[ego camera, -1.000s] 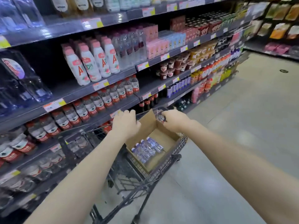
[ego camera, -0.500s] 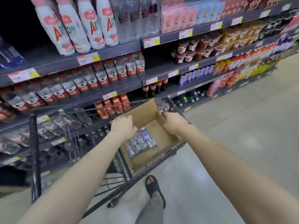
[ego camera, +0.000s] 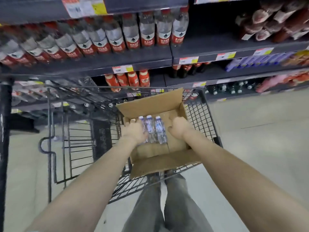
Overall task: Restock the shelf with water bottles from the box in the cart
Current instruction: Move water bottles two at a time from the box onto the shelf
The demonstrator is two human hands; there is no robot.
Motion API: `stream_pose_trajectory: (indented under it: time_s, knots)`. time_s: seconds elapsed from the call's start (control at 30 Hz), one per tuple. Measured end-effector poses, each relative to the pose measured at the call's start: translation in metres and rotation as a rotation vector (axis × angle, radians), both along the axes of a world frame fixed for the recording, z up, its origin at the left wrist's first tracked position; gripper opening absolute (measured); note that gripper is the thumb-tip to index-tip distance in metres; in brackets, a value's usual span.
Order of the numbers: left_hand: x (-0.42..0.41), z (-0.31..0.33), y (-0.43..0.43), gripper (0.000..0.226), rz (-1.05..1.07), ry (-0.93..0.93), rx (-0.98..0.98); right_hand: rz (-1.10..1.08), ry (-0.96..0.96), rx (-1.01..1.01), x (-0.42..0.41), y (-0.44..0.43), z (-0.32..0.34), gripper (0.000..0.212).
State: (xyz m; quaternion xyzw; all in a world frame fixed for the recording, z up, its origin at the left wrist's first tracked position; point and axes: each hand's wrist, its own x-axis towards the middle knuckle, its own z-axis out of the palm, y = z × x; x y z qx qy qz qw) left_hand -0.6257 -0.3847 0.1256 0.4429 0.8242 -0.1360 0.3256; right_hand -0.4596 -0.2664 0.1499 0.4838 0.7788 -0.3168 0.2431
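Now three water bottles [ego camera: 154, 129] lie flat, caps toward the shelf [ego camera: 142, 60]; left hand [ego camera: 133, 132] grips one, right hand [ego camera: 179, 129] unclear, over bare cardboard box [ego camera: 177, 144] floor.

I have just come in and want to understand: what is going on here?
A person stands at a shopping cart beside a drinks shelf, with both hands inside an open cardboard box. The left hand lies over the small water bottles in the box; whether it grips one is unclear. The right hand is above the bare box floor beside them, holding nothing visible.
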Motion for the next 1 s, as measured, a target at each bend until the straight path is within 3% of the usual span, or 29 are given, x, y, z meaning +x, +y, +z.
stream_pose_trajectory:
  time_s: [0.1, 0.4, 0.53, 0.7, 0.83, 0.93, 1.0]
  knots:
    - [0.002, -0.043, 0.017, 0.068, 0.038, -0.024, -0.046, 0.001, -0.012, -0.049, -0.01, 0.023, -0.041, 0.041]
    - [0.007, -0.173, 0.049, 0.075, 0.318, -0.134, -0.188, -0.016, -0.088, -0.203, -0.04, 0.062, -0.187, 0.035]
    - [0.009, -0.212, 0.051, 0.074, 0.377, -0.061, -0.185, -0.04, -0.128, -0.26, -0.044, 0.063, -0.236, 0.032]
    - [0.017, -0.242, 0.055, 0.076, 0.443, -0.003, -0.015, -0.232, -0.112, -0.324, -0.047, 0.06, -0.271, 0.07]
    - [0.022, -0.258, 0.063, 0.079, 0.634, -0.074, 0.053, -0.399, -0.072, -0.334, -0.049, 0.056, -0.286, 0.082]
    - [0.024, -0.266, 0.069, 0.075, 0.721, -0.09, 0.085, -0.478, -0.061, -0.326, -0.051, 0.053, -0.29, 0.075]
    - [0.026, -0.267, 0.074, 0.075, 0.671, -0.041, 0.055, -0.502, -0.028, -0.336, -0.049, 0.054, -0.29, 0.051]
